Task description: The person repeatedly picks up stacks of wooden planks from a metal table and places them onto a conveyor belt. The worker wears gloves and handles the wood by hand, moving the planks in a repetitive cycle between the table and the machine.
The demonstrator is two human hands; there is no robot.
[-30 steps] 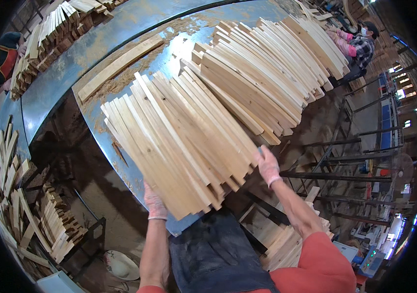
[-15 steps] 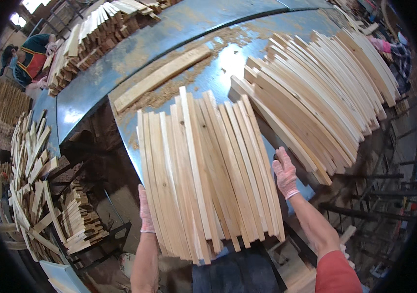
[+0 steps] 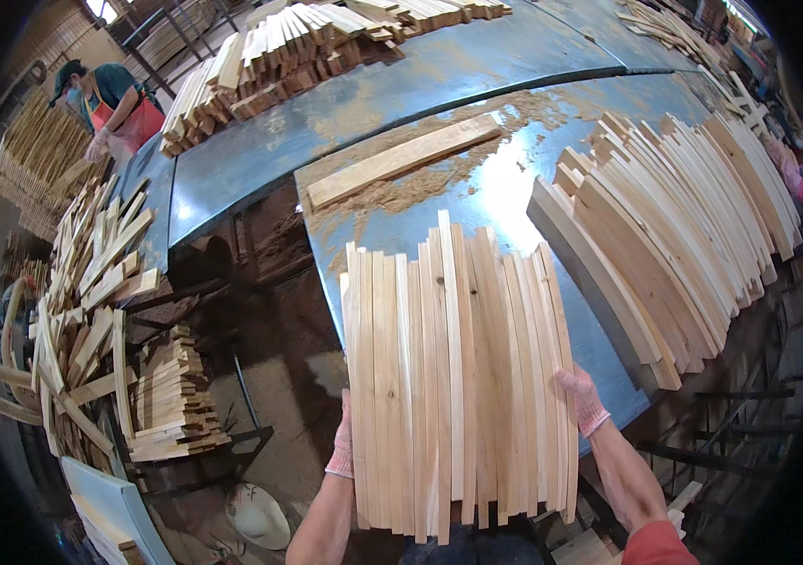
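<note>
Head view, what has changed: the right hand (image 3: pixel 580 395), clear of the batch of wood strips (image 3: pixel 458 377) half a second ago, now touches its 3 o'clock side; the strips lie less fanned.
What that means: both long sides now have a hand against them, so the strips are probably better kept from sliding apart sideways.
Batch, place: from the centre of the view toward 5 o'clock, over the blue metal table (image 3: pixel 599 344), its near ends seeming to jut past the edge.
Batch, long axis: nearly 12 to 6, far ends leaning slightly toward 11; both ends are uneven, and the 6 o'clock ends face the wearer.
Left hand (image 3: pixel 341 443): at 7, gloved, along the batch's 9 o'clock side, fingers toward 12; partly hidden, so I cannot tell how it grips.
Right hand: at 4, gloved, fingers against the outermost strip; whether it pinches or only presses, I cannot tell.
Table, around the batch: a larger stack of strips (image 3: pixel 674 245) at 3; a lone board (image 3: pixel 406 160) at 12, beside sawdust (image 3: pixel 373 207).
Beyond: a co-worker (image 3: pixel 119 108) at 10.
</note>
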